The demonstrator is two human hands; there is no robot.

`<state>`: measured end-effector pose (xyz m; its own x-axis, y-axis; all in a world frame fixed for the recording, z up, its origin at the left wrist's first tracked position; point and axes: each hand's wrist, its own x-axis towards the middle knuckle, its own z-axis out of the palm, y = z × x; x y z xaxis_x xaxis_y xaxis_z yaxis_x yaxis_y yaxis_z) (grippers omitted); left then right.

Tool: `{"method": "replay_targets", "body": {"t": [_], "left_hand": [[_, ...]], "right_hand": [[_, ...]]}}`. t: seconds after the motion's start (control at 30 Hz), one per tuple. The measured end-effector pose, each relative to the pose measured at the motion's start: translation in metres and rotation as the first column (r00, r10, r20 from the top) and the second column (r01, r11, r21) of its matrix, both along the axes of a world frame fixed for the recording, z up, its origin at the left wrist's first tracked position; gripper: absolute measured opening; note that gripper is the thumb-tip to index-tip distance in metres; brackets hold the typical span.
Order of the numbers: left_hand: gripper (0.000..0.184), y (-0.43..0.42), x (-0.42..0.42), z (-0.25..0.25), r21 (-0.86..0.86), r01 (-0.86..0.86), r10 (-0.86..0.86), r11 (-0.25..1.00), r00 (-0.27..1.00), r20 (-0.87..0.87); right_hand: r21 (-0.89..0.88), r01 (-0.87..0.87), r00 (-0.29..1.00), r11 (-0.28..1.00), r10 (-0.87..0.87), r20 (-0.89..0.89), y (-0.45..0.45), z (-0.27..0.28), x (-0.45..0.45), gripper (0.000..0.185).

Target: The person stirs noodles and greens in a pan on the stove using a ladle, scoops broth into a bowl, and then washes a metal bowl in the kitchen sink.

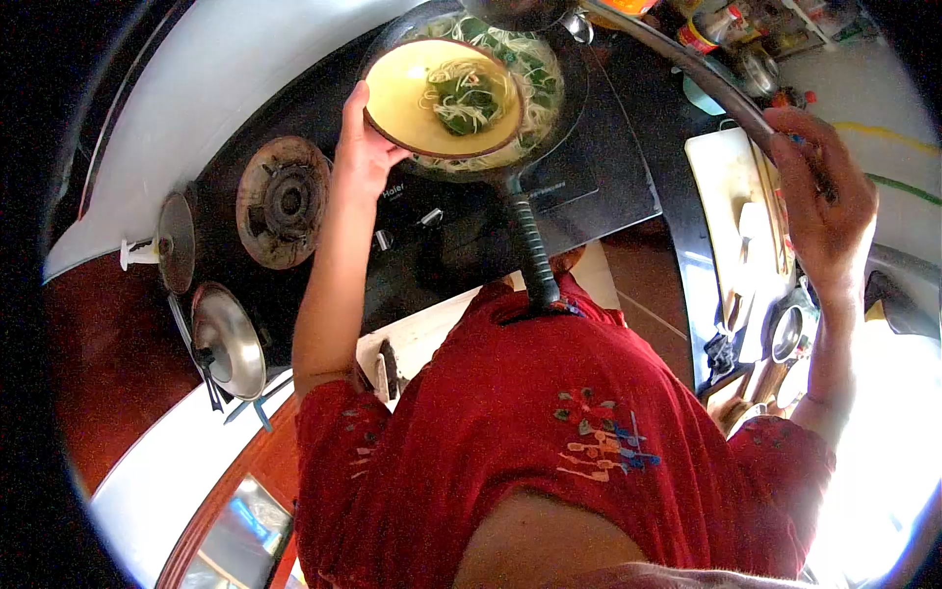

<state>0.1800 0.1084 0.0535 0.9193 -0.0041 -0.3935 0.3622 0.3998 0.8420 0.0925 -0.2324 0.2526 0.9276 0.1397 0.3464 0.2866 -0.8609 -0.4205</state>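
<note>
My left hand (366,152) grips a yellow bowl (397,83) with a brown rim by its left side. Noodles and dark leafy greens (469,98) lie inside it. The bowl is tilted and held above a wok (500,177), which contains more noodles and greens in pale liquid. My right hand (822,187) is wrapped round the long dark handle of a ladle (687,64). Its head (510,8) is over the far edge of the wok, partly cut off by the frame. The wok's black ribbed handle (530,245) points toward my body.
The wok stands on a black gas stove (412,236) with a bare burner (287,201) to the left. Two pan lids (228,339) are at the far left. On the right are a cutting board (731,196), a small metal bowl (787,332) and a bottle (711,27).
</note>
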Motion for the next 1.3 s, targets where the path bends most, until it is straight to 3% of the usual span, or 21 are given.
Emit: {"method": "replay_targets", "body": {"t": [0.07,0.13,0.27,0.37,0.47,0.5,0.6,0.63,0.87,0.9,1.0,1.13,1.3], "left_hand": [[0.072,0.010,0.005,0.002,0.245,-0.051,0.035,0.968,0.997,0.067],[0.081,0.020,0.013,0.000,0.324,-0.069,-0.028,0.944,0.958,0.286],[0.094,0.024,0.019,0.000,0.471,-0.178,-0.104,0.864,0.852,0.513],[0.096,0.017,0.019,0.005,0.606,-0.333,-0.243,0.723,0.698,0.674],[0.093,0.015,0.022,0.023,0.706,-0.542,-0.418,0.455,0.570,0.707],[0.092,0.013,0.020,0.033,0.711,-0.556,-0.446,0.430,0.554,0.703],[0.091,0.013,0.021,0.048,0.688,-0.443,-0.434,0.575,0.547,0.716],[0.090,0.013,0.022,0.048,0.638,-0.361,-0.380,0.680,0.570,0.728],[0.077,0.026,0.014,0.050,0.508,-0.311,-0.151,0.803,0.719,0.678],[0.072,0.020,0.010,0.053,0.458,-0.344,-0.067,0.820,0.737,0.673],[0.069,0.024,0.006,0.048,0.239,-0.317,0.072,0.918,0.726,0.684],[0.065,0.034,-0.003,0.037,0.095,-0.325,0.200,0.941,0.760,0.619],[0.064,0.033,-0.011,0.038,0.104,-0.386,0.262,0.916,0.775,0.576]], "right_hand": [[0.007,0.000,1.000,1.000,0.000,-0.017,-0.005,-0.008,0.003,0.011],[0.028,0.003,1.000,1.000,-0.002,-0.013,-0.011,-0.017,0.005,0.012],[-0.011,0.078,0.985,0.997,-0.079,-0.151,-0.016,-0.019,0.008,0.012],[-0.081,0.057,0.997,0.995,-0.061,-0.053,-0.018,-0.030,0.010,0.011],[-0.218,-0.045,0.995,0.975,0.064,0.078,-0.020,-0.042,0.012,0.011],[-0.222,-0.100,0.987,0.970,0.125,0.103,-0.021,-0.046,0.013,0.011],[-0.378,-0.192,0.960,0.906,0.254,0.122,-0.024,-0.059,0.017,0.013],[-0.399,-0.214,0.956,0.892,0.275,0.103,-0.023,-0.062,0.018,0.014],[-0.522,-0.267,0.897,0.810,0.406,0.173,-0.022,-0.093,0.043,0.011],[-0.570,-0.249,0.889,0.783,0.418,0.186,-0.026,-0.101,0.049,0.022],[-0.541,-0.233,0.890,0.808,0.401,0.217,-0.026,-0.112,0.056,0.024],[-0.559,-0.237,0.893,0.794,0.404,0.196,-0.029,-0.120,0.057,0.025],[-0.584,-0.256,0.946,0.771,0.324,0.012,-0.027,-0.132,0.056,0.023]]}}
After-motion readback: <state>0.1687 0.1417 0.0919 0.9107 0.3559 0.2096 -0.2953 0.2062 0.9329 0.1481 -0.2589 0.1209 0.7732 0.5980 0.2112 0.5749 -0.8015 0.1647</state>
